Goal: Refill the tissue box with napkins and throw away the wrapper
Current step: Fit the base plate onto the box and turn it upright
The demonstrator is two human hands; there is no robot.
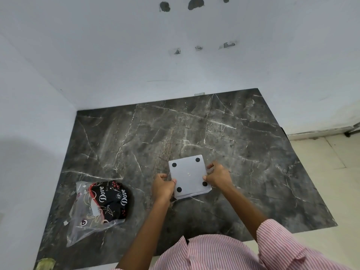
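Hands, left and right, gripping upturned tissue box

- Shirt of pink-and-white pinstripe cloth, stripes fine and close-set, filling the bottom edge of the view.
- Right sleeve rolled or pushed up near the elbow, cuff edge bunched in loose folds.
- Forearms bare from there down.
- Left hand and right hand bare, without gloves.

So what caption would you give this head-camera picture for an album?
Both hands, left and right, grip an upturned tissue box on a marble table, napkin pack lying alongside.
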